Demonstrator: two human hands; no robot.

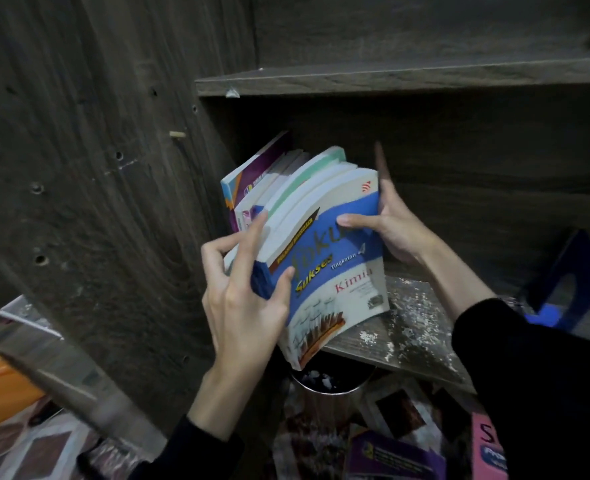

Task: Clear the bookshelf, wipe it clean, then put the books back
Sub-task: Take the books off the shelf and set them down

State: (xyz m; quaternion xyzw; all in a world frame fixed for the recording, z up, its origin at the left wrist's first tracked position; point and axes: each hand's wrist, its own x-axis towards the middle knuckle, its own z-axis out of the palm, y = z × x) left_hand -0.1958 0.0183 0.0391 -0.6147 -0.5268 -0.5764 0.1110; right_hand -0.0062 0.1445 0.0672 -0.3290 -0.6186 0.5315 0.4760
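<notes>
STATE: you are holding the book bundle (307,216) at centre frame, at the shelf (411,327) front edge | FINGERS: left hand (245,306) pinching the spines, right hand (393,233) clamping the front cover | RISK: middle books are fanning apart, unclamped, and could be sliding onto the tin (331,382) below.

The front book (335,271) was blue and white with red lettering; the shelf (407,327) was dark wood-grain flecked white; the bookend (563,282) was blue.
</notes>
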